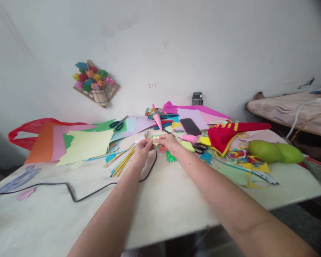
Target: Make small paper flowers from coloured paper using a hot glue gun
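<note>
L hand (142, 152) & R hand (169, 141) pinch a small pale-yellow papery piece (155, 141) btwn them; partly hidden by the grip; outline's too blurry from here to tell.

- Paper piece (155, 141), the clock's centre: pale yellow.
- Paper strips (126, 162), eight o'clock: mostly yellow, some blue.
- Paper sheet (88, 144), nine o'clock: pale lemon, plain.
- Paper flowers (90, 74), between ten and eleven: blue, red, orange, yellow, green, pink.
- Paper cone (157, 121), twelve o'clock: pink.
- Bed cover (286, 112), between two and three: pale pinkish beige, wavy pattern.
- Fabric piece (219, 138), three o'clock: red, yellow trim.
</note>
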Action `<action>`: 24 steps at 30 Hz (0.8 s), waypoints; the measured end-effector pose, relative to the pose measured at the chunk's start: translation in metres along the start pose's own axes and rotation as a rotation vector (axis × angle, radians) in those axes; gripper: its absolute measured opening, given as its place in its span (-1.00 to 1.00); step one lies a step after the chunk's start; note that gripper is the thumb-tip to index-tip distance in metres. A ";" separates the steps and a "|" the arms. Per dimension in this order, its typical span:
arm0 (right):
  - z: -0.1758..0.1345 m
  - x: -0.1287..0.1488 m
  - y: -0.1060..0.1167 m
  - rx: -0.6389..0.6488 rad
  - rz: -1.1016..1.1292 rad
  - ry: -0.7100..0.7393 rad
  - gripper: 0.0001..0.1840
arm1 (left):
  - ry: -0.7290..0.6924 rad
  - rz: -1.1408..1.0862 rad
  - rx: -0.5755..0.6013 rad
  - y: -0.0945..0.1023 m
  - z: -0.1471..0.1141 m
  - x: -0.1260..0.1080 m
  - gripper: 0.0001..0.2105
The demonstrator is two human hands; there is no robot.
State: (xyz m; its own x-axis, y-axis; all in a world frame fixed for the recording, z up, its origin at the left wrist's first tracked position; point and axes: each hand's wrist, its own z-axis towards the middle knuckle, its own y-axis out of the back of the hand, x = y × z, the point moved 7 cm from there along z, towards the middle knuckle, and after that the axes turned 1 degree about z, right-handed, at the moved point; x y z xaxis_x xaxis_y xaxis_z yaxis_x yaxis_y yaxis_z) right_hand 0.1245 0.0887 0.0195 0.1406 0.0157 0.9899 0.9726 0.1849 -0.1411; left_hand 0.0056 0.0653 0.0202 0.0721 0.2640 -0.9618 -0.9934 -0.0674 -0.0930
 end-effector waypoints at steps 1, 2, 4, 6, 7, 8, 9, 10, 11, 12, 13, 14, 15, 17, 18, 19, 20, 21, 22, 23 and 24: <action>0.000 0.000 0.000 -0.007 -0.007 0.006 -0.76 | 0.003 0.001 0.010 -0.001 0.000 0.001 -0.71; 0.001 0.000 0.001 -0.016 -0.017 0.010 -0.77 | 0.006 0.001 0.021 -0.002 0.000 0.001 -0.70; 0.001 -0.001 0.001 -0.024 -0.040 0.018 -0.79 | 0.013 0.003 0.048 -0.003 0.001 0.002 -0.69; 0.001 -0.001 0.001 -0.017 -0.065 0.032 -0.79 | 0.019 0.002 0.063 -0.003 0.001 0.003 -0.69; 0.002 -0.001 0.001 -0.008 -0.074 0.037 -0.78 | 0.019 0.003 0.064 -0.003 0.001 0.004 -0.69; 0.002 -0.001 0.000 0.009 -0.079 0.037 -0.77 | 0.019 0.005 0.060 -0.002 0.001 0.004 -0.69; 0.002 -0.001 -0.001 0.030 -0.076 0.031 -0.74 | 0.017 0.009 0.050 -0.001 0.001 0.004 -0.69; 0.002 -0.001 -0.001 0.051 -0.064 0.023 -0.71 | 0.014 0.011 0.036 0.000 0.001 0.004 -0.69; 0.002 -0.001 -0.002 0.070 -0.045 0.012 -0.67 | 0.011 0.011 0.020 0.002 0.002 0.004 -0.68; 0.001 -0.002 -0.002 0.083 -0.024 0.002 -0.65 | 0.009 0.008 0.006 0.003 0.002 0.004 -0.68; 0.001 -0.002 -0.002 0.086 -0.004 -0.006 -0.63 | 0.008 0.003 -0.007 0.004 0.002 0.004 -0.68; 0.002 -0.002 -0.001 0.079 0.009 -0.013 -0.64 | 0.009 -0.002 -0.018 0.005 0.002 0.004 -0.68; 0.002 -0.003 0.000 0.066 0.014 -0.021 -0.66 | 0.011 -0.007 -0.025 0.005 0.002 0.004 -0.68; 0.002 -0.004 0.001 0.046 0.010 -0.034 -0.72 | 0.014 -0.011 -0.025 0.005 0.002 0.004 -0.67; 0.002 -0.004 0.001 0.038 0.009 -0.035 -0.75 | 0.016 -0.012 -0.021 0.004 0.002 0.003 -0.67; 0.001 -0.004 0.001 0.029 0.010 -0.034 -0.78 | 0.019 -0.013 -0.014 0.004 0.001 0.003 -0.67; 0.001 -0.003 0.002 0.018 0.014 -0.030 -0.80 | 0.024 -0.014 -0.003 0.003 0.001 0.002 -0.68; 0.001 -0.003 0.002 0.005 0.017 -0.025 -0.81 | 0.030 -0.015 0.011 0.002 0.000 0.002 -0.68; 0.000 -0.002 0.003 -0.008 0.017 -0.020 -0.82 | 0.037 -0.016 0.027 0.001 -0.001 0.002 -0.69; 0.000 -0.002 0.003 -0.020 0.013 -0.012 -0.82 | 0.043 -0.016 0.041 0.000 -0.001 0.002 -0.69; 0.000 -0.001 0.004 -0.030 0.007 -0.002 -0.82 | 0.049 -0.016 0.052 -0.001 -0.002 0.002 -0.70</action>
State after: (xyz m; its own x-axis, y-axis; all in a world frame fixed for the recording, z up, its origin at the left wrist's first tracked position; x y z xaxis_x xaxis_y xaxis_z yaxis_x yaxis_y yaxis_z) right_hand 0.1280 0.0897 0.0181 0.1469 0.0188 0.9890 0.9767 0.1557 -0.1480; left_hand 0.0067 0.0641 0.0180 0.0909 0.2176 -0.9718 -0.9953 -0.0135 -0.0961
